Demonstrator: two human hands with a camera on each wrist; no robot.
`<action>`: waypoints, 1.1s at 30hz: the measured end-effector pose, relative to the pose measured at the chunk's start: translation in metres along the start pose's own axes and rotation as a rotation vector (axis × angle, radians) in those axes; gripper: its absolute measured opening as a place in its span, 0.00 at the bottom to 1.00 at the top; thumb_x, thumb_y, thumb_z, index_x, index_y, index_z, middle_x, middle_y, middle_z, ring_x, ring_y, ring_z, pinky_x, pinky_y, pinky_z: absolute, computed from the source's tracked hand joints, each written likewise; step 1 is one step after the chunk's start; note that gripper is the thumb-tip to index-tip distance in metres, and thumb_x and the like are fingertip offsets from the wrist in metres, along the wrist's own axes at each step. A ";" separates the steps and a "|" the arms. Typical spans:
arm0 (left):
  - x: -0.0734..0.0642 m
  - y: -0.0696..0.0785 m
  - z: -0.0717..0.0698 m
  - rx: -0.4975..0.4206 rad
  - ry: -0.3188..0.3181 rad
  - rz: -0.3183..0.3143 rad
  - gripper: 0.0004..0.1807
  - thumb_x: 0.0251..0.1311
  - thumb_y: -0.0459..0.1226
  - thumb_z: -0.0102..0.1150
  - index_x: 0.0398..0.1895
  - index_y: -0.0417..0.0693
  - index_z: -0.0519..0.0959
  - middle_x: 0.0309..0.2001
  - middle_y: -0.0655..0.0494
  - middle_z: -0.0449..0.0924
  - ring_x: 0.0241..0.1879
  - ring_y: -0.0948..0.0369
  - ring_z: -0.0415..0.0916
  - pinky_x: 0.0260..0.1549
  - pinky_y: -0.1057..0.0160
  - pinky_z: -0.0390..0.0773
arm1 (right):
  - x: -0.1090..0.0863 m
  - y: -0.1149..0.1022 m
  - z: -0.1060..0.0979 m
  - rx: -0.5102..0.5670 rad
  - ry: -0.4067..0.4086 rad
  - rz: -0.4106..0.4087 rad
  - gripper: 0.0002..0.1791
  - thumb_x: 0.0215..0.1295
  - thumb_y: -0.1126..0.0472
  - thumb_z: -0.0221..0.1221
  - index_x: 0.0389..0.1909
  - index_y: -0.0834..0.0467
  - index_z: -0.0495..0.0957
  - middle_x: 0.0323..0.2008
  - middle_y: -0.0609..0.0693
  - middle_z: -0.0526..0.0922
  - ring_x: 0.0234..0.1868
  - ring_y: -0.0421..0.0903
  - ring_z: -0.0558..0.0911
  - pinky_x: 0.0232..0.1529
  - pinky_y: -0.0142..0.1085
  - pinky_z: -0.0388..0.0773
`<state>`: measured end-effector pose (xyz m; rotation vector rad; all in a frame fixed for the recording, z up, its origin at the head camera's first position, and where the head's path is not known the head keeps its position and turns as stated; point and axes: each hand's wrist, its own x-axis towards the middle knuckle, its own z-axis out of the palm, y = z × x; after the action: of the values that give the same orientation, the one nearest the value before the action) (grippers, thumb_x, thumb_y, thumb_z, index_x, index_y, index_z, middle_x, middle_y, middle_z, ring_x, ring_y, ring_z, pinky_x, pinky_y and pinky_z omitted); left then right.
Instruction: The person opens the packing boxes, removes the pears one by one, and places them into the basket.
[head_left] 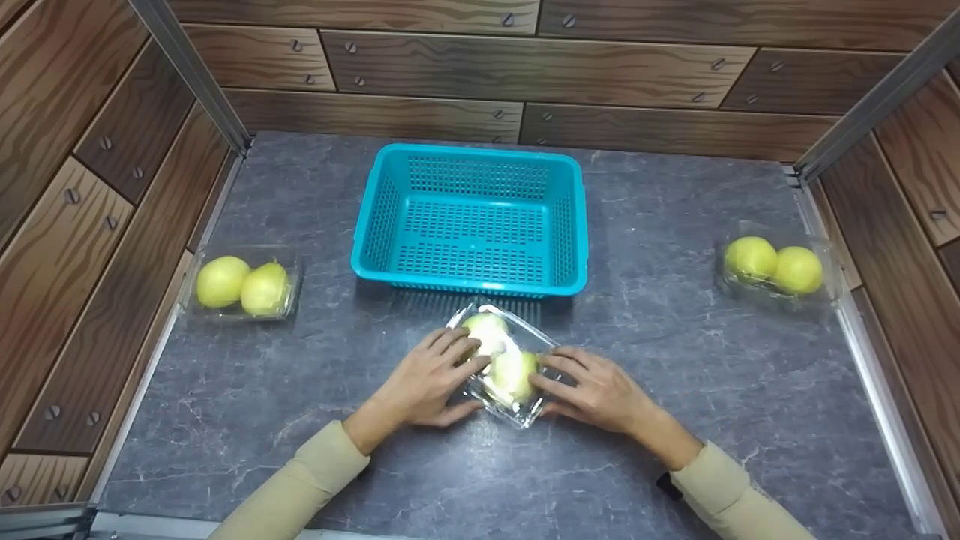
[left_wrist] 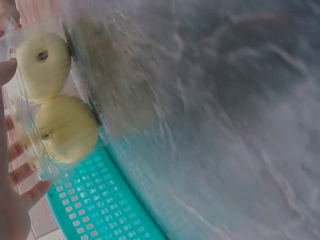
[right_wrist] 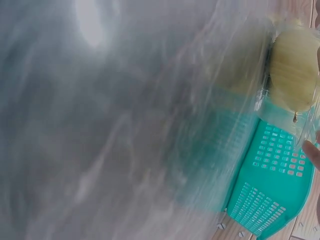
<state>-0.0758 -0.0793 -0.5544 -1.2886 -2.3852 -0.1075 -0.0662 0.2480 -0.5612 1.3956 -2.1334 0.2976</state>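
Both hands hold a clear plastic fruit box that stands turned at an angle in front of the basket. Inside it are two round yellow-green fruits, with glare across the lid in the head view. My left hand grips the box's left side, fingers over the top and thumb low at the near side. On the opposite side, my right hand holds it with bent fingers along the edge. The right wrist view shows one fruit through the clear wall, with the right fingertips at the image border.
Just beyond the box stands a turquoise plastic basket with nothing in it. Another clear box with two yellow fruits is at the left edge, and a similar pair of fruits in a box lies at the right. Wood-patterned walls enclose the grey tabletop.
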 end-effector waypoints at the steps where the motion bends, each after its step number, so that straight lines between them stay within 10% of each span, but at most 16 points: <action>1: -0.001 -0.001 0.000 -0.005 -0.009 0.000 0.38 0.59 0.68 0.62 0.66 0.58 0.76 0.61 0.52 0.80 0.65 0.50 0.77 0.65 0.49 0.81 | 0.001 -0.002 0.000 -0.004 0.009 -0.001 0.28 0.63 0.37 0.66 0.56 0.50 0.87 0.53 0.56 0.89 0.51 0.54 0.88 0.50 0.43 0.89; 15: -0.013 -0.011 -0.008 -0.112 -0.071 -0.091 0.40 0.54 0.63 0.67 0.68 0.57 0.74 0.69 0.50 0.75 0.70 0.48 0.73 0.70 0.44 0.75 | 0.013 -0.028 0.009 -0.062 0.070 0.056 0.24 0.63 0.39 0.67 0.52 0.50 0.88 0.49 0.54 0.90 0.45 0.52 0.88 0.46 0.42 0.90; 33: -0.041 -0.011 -0.026 -0.632 0.005 -0.710 0.51 0.54 0.46 0.75 0.78 0.38 0.61 0.73 0.37 0.67 0.73 0.41 0.67 0.74 0.38 0.71 | 0.019 -0.039 0.012 -0.087 0.104 0.076 0.21 0.64 0.40 0.68 0.50 0.50 0.89 0.46 0.53 0.90 0.43 0.51 0.88 0.40 0.39 0.90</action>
<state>-0.0565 -0.1248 -0.5459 -0.5646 -2.7946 -1.1344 -0.0413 0.2113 -0.5652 1.2255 -2.0921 0.2971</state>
